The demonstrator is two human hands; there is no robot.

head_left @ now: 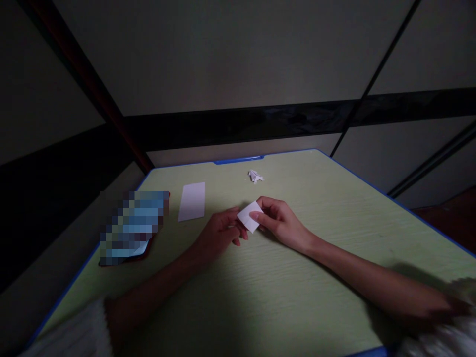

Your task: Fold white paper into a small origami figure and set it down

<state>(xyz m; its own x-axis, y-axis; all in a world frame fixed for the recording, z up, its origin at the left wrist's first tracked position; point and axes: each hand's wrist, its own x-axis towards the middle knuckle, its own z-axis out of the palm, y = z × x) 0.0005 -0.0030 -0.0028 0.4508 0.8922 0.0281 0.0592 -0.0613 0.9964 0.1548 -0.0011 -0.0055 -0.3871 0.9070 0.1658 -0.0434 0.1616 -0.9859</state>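
A small folded square of white paper (247, 218) is held up over the table, turned so that a corner points down. My right hand (283, 223) pinches its right side, thumb on the front face and the other fingers behind. Close by on the left is my left hand (220, 230), its fingers loosely bent and apart. Its fingertips reach the paper's left edge; whether they touch it I cannot tell. Beyond the hands lies a small folded white paper figure (255, 176) with pointed parts.
A flat white sheet of paper (192, 202) lies left of the hands. Farther left is a phone-like device (143, 248) with a blurred screen and reddish edge. The light green table (334, 208) has a blue rim, and pale panels with a dark band (238, 121) stand behind it.
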